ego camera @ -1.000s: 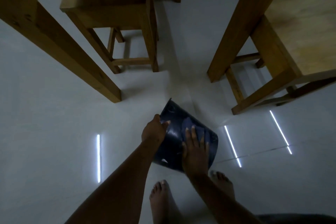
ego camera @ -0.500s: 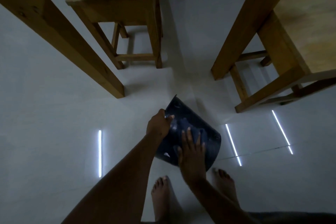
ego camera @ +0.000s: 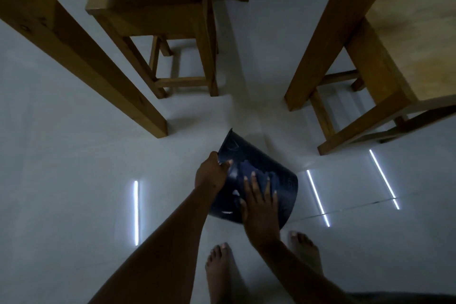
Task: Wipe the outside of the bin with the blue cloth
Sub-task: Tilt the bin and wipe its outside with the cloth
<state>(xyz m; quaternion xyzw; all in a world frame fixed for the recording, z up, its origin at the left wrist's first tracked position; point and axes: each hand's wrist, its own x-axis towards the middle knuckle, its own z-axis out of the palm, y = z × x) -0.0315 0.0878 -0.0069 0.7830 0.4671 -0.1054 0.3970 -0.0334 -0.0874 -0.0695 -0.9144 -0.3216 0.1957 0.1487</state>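
Right hand (ego camera: 260, 201) slid lower, flat on blue cloth (ego camera: 256, 171), left hand (ego camera: 209, 175) gripping dark bin (ego camera: 283, 180)

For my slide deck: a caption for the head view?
Left hand steadies tilted dark plastic bin; right hand presses blue cloth against it.

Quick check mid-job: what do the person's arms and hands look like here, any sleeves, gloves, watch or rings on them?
Both forearms are bare up to the frame edge, with no sleeves in view. The left hand and right hand wear no gloves, and no watch, bracelet or ring shows, though the light is dim. The nails on the right hand's fingers look pale and unpainted. Both feet are bare too.
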